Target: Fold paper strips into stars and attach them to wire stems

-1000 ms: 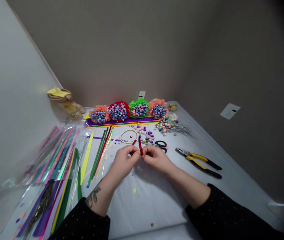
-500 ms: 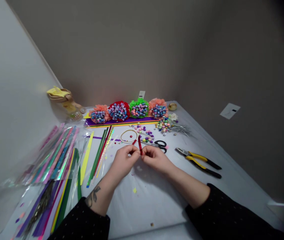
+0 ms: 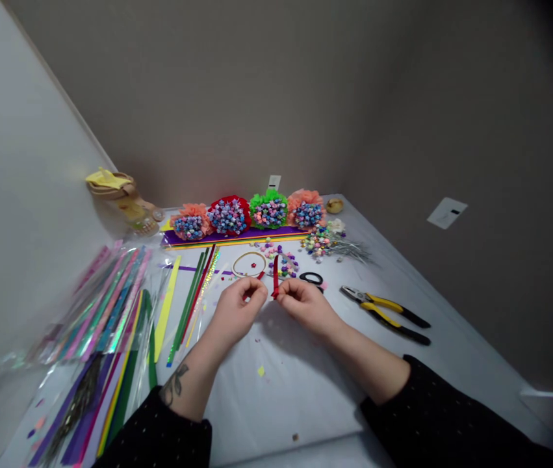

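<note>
Above the middle of the table, my right hand (image 3: pixel 308 307) pinches a narrow shiny red paper strip (image 3: pixel 276 273) that stands upright from the fingertips. Just to its left, my left hand (image 3: pixel 236 311) is closed in a pinch, with a short red strip end (image 3: pixel 260 275) showing at its fingers. Whether both red parts are one strip I cannot tell. A small gap lies between the two hands. Beyond them are a thin beige ring (image 3: pixel 234 265) with a tiny red star (image 3: pixel 253 265) inside it. Black-handled scissors (image 3: pixel 311 278) lie partly hidden behind my right hand.
Yellow-handled pliers (image 3: pixel 388 312) lie at right. Several star-filled paper flowers (image 3: pixel 270 212) stand along the back, near loose paper stars and wire stems (image 3: pixel 351 250). Coloured paper strips (image 3: pixel 193 299) and plastic-wrapped strips (image 3: pixel 110 299) cover the left. A tan boot-shaped object (image 3: pixel 127 201) stands at back left.
My hands have moved slightly apart, the left one a little leftward. The red strip in my right hand now stands straighter and clear of the left fingers.
</note>
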{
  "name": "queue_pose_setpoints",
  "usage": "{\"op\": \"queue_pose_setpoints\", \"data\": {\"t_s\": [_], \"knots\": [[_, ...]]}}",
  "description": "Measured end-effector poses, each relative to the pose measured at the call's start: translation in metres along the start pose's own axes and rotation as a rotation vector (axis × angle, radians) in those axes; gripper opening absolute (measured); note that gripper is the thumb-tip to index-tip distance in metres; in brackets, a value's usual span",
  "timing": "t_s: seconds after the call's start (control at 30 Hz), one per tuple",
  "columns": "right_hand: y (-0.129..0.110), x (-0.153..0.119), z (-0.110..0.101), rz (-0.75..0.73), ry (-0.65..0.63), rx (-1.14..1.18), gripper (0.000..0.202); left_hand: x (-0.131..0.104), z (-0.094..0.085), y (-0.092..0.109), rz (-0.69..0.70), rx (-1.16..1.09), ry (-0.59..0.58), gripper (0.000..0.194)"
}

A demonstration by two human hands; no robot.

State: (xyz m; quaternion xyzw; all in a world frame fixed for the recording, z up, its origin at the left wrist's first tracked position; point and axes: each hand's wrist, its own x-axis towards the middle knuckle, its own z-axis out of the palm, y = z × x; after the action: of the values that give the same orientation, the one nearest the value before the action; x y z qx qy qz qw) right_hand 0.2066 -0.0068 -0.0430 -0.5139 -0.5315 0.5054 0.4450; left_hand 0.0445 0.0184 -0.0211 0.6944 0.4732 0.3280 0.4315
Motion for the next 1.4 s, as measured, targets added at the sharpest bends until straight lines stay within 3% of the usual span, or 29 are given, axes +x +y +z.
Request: {"op": "queue_pose_setpoints", "data": {"t_s": [0.33, 0.53, 0.7, 1.4], "knots": [[0.0027, 0.0000, 0.0023, -0.025, -0.006, -0.001, 0.016, -0.0022, 0.0025, -0.0017, 0.051, 0.068, -0.124, 0.016], [0.0021, -0.0005, 0.0010, -0.008, 0.038, 0.046, 0.017, 0.0002, -0.0027, 0.0002, -0.025, -0.012, -0.109, 0.019], [0.0006, -0.0011, 0.0002, -0.005, 0.041, 0.058, 0.017, 0.0007, -0.0027, 0.0019, -0.062, -0.066, -0.172, 0.018], [0.0016, -0.0005, -0.0016, -0.177, 0.018, -0.206, 0.014, -0.0002, -0.0009, -0.0002, -0.031, -0.042, -0.149, 0.014]]}}
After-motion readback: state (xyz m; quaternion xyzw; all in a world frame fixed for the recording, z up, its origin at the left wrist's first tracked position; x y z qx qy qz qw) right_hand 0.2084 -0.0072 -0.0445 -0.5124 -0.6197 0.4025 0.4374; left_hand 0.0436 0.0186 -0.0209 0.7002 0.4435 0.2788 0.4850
